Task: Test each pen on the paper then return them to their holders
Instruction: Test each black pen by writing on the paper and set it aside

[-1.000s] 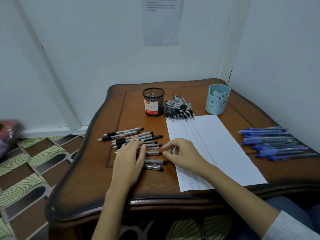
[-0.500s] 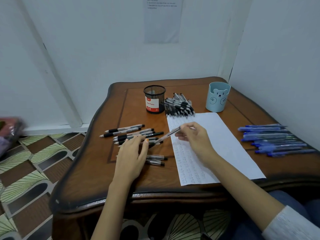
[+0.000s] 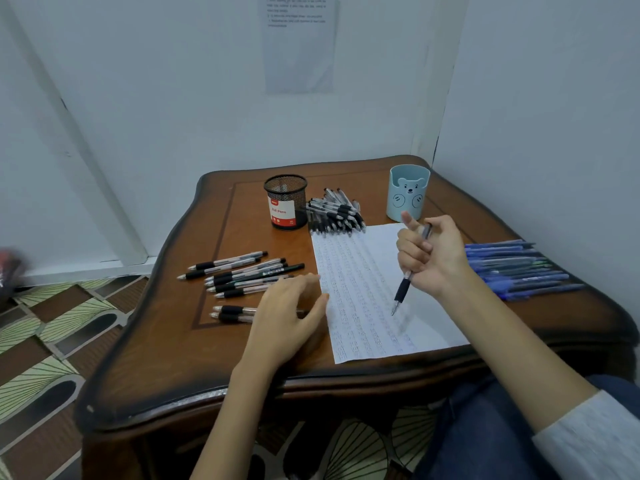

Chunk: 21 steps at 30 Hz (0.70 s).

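A black mesh cup (image 3: 285, 202) stands at the far side of the wooden table (image 3: 166, 358), and its red and white label says "Ball Pens". A light blue cup (image 3: 408, 194) with a bear face stands far to the right. What is inside either cup is hard to make out from here. A pile of black pens (image 3: 334, 213) lies just right of the mesh cup, touching the far edge of the paper (image 3: 360, 268). The paper lies in the middle of the table and has rows of tiny marks too small to read. The right hand (image 3: 434, 259) holds one pen (image 3: 403, 287) over the paper, fingers curled round it and thumb sticking up, tip pointing down. I cannot tell if the tip touches the paper. The left hand (image 3: 289, 313) lies flat with loose fingers on some loose black pens (image 3: 239, 271) at the left, its fingertips at the paper's left edge, and it hides parts of those pens. A row of blue pens (image 3: 516, 268) lies at the right. A sheet on the wall (image 3: 299, 43) has blurry writing, cut off at the top. Something red and blurry (image 3: 10, 268) sits at the left edge.
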Each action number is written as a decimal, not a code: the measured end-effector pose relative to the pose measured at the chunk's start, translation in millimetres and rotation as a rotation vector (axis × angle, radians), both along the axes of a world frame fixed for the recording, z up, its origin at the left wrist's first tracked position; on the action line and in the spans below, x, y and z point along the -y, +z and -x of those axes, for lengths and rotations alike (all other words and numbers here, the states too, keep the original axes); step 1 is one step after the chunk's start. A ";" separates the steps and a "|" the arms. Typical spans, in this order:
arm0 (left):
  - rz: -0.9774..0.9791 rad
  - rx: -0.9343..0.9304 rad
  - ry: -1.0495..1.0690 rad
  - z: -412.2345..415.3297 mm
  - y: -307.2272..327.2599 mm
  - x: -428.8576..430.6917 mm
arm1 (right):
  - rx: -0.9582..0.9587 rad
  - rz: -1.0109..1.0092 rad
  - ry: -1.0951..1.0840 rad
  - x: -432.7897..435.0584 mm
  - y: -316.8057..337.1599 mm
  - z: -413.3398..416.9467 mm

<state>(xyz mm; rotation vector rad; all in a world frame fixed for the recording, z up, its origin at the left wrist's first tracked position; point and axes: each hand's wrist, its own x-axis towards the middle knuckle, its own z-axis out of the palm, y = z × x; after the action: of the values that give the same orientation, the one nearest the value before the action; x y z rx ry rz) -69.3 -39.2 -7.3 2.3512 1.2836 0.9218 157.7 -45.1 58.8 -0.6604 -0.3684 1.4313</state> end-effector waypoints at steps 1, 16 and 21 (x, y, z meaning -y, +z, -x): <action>-0.004 -0.010 -0.026 -7.8 0.1 1.6 | -0.014 -0.012 0.009 3.8 -0.1 -3.8; 0.037 -0.248 -0.170 -54.5 -12.0 6.0 | 0.304 0.236 0.097 35.2 -35.3 -41.5; 0.058 -0.233 -0.173 -54.5 -11.3 7.2 | 0.578 0.172 -0.031 37.1 -49.9 -36.1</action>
<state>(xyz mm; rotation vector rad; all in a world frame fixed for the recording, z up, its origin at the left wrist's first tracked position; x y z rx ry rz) -14.8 -46.4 -18.6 2.5340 1.1455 0.5646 193.8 -82.2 8.9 -1.2185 -0.6848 1.2317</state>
